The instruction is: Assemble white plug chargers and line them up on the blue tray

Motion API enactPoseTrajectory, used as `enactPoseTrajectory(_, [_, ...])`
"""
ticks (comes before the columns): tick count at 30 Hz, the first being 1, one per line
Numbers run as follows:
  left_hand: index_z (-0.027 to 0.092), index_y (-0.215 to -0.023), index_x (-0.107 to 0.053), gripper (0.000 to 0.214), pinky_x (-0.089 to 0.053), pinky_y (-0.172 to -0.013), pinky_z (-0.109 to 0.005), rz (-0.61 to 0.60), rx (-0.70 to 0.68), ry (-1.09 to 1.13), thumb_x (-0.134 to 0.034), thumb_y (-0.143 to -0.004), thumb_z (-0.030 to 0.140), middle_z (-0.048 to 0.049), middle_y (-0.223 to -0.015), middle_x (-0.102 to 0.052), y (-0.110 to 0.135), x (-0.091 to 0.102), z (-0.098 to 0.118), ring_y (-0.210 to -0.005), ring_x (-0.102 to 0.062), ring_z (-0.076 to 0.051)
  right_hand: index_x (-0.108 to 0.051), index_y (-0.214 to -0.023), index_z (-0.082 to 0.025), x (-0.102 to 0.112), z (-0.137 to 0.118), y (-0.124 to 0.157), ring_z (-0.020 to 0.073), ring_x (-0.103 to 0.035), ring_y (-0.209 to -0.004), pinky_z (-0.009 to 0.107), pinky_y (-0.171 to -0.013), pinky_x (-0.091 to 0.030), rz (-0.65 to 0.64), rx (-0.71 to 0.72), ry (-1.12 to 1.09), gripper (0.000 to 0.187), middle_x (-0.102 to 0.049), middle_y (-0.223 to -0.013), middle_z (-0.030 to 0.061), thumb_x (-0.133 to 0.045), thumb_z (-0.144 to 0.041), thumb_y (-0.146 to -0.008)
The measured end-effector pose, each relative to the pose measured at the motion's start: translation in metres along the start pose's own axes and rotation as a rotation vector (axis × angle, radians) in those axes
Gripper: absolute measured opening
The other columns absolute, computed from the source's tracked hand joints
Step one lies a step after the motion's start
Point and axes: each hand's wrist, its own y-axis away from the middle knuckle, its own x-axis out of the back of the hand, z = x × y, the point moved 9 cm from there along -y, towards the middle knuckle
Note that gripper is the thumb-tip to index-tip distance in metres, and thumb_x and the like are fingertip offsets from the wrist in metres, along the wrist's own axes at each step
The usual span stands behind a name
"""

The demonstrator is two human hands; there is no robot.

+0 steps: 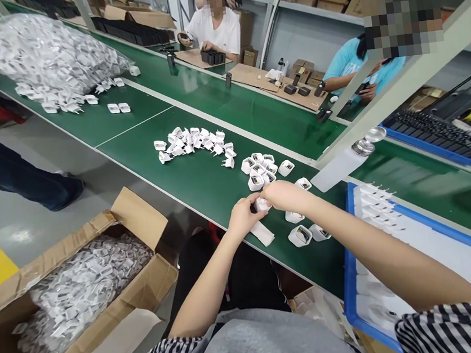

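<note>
My left hand (243,216) is closed on a small white charger housing (263,204) by the bench's near edge. Bent over the same piece, my right hand (285,196) pinches it from the other side and hides part of it. Under my left fingers lies a folded white cloth or paper (262,233). Open white charger housings (300,236) with parts visible inside stand beside my right forearm, and a cluster of similar housings (255,182) sits just beyond my hands. Farther left, white plug pieces with pins (191,140) lie in a loose curved heap.
A blue tray (349,282) with white chargers stands at right, near a white metal-topped bottle (340,166). A big clear bag of white plug pieces (47,56) rests far left. Below is a cardboard box (145,283). Co-workers sit across the green conveyor (253,112).
</note>
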Motion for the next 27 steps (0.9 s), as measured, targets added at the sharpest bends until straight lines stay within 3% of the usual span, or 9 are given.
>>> enactPoseTrajectory(7, [0.019,-0.102,-0.051,0.040,-0.042,-0.068,-0.027,-0.040,-0.017,-0.115,-0.056,-0.064,0.029,-0.0034,-0.082,-0.060,0.001,-0.005,0.002,-0.077,-0.054,-0.017,-0.063,-0.071,-0.008,0.005,0.002,-0.005,0.0185,-0.054,-0.060,0.024,-0.047,-0.031,-0.047,-0.026,-0.044,0.019,-0.060,-0.065,0.0100,-0.046,-0.004,-0.063])
enactPoseTrajectory(11, [0.019,-0.105,-0.049,0.041,-0.042,-0.067,-0.026,-0.039,-0.021,-0.177,-0.052,-0.067,0.034,-0.0031,-0.080,-0.061,0.002,-0.002,0.010,-0.076,-0.055,-0.017,-0.062,-0.085,-0.015,0.011,0.009,0.003,0.0163,-0.055,-0.064,0.022,-0.049,-0.034,-0.049,-0.001,-0.097,0.022,-0.062,-0.073,0.0052,-0.051,-0.016,-0.066])
enactPoseTrajectory(13, [0.020,-0.102,-0.051,0.038,-0.042,-0.066,-0.026,-0.040,-0.007,-0.201,-0.052,-0.067,0.034,-0.0028,-0.081,-0.061,0.002,-0.001,0.011,-0.074,-0.056,-0.017,-0.058,-0.096,-0.018,0.027,0.021,0.022,0.0162,-0.055,-0.071,0.022,-0.054,-0.037,0.045,-0.007,-0.153,0.030,-0.062,-0.084,0.0038,-0.052,-0.023,-0.067])
enactPoseTrajectory(15, [0.020,-0.100,-0.053,0.035,-0.042,-0.066,-0.025,-0.050,0.004,-0.186,-0.051,-0.068,0.032,-0.0026,-0.083,-0.062,0.001,-0.001,0.013,-0.072,-0.056,-0.016,-0.055,-0.102,-0.019,0.053,0.047,0.056,0.0161,-0.055,-0.076,0.023,-0.061,-0.040,0.242,-0.056,-0.251,0.034,-0.061,-0.092,0.0032,-0.051,-0.029,-0.069])
enactPoseTrajectory(17, [0.019,-0.100,-0.053,0.035,-0.042,-0.068,-0.025,-0.062,0.004,-0.144,-0.051,-0.067,0.031,-0.0023,-0.087,-0.062,0.000,-0.002,0.014,-0.073,-0.056,-0.015,-0.056,-0.099,-0.020,0.074,0.087,0.101,0.0162,-0.056,-0.075,0.026,-0.064,-0.042,0.462,-0.172,-0.352,0.032,-0.062,-0.089,0.0023,-0.047,-0.034,-0.072])
enactPoseTrajectory(19, [0.019,-0.097,-0.055,0.033,-0.042,-0.071,-0.024,-0.056,0.002,-0.101,-0.050,-0.067,0.030,-0.0022,-0.092,-0.062,-0.001,-0.003,0.015,-0.078,-0.056,-0.015,-0.059,-0.092,-0.021,0.077,0.135,0.146,0.0174,-0.057,-0.073,0.029,-0.066,-0.043,0.627,-0.335,-0.407,0.028,-0.063,-0.082,0.0024,-0.046,-0.035,-0.072])
enactPoseTrajectory(22, [0.018,-0.091,-0.058,0.028,-0.040,-0.077,-0.024,-0.043,0.013,-0.069,-0.048,-0.068,0.030,-0.0023,-0.095,-0.061,-0.005,-0.003,0.012,-0.085,-0.055,-0.016,-0.059,-0.087,-0.018,0.040,0.212,0.187,0.0170,-0.058,-0.071,0.028,-0.064,-0.044,0.705,-0.648,-0.526,0.024,-0.063,-0.078,0.0047,-0.044,-0.031,-0.074])
enactPoseTrajectory(24, [0.018,-0.090,-0.058,0.029,-0.040,-0.077,-0.026,-0.058,0.036,-0.094,-0.048,-0.067,0.032,-0.0022,-0.093,-0.062,-0.007,-0.004,0.009,-0.085,-0.055,-0.016,-0.056,-0.093,-0.014,-0.013,0.259,0.191,0.0142,-0.058,-0.070,0.023,-0.059,-0.045,0.564,-0.882,-0.690,0.026,-0.062,-0.082,0.0065,-0.042,-0.026,-0.076])
enactPoseTrajectory(27, [0.019,-0.090,-0.058,0.030,-0.040,-0.076,-0.028,-0.100,0.066,-0.133,-0.049,-0.065,0.034,-0.0015,-0.089,-0.062,-0.010,-0.006,0.006,-0.082,-0.054,-0.017,-0.053,-0.098,-0.009,-0.074,0.301,0.173,0.0154,-0.059,-0.069,0.021,-0.052,-0.045,0.411,-1.004,-0.743,0.030,-0.061,-0.087,0.0106,-0.046,-0.022,-0.073])
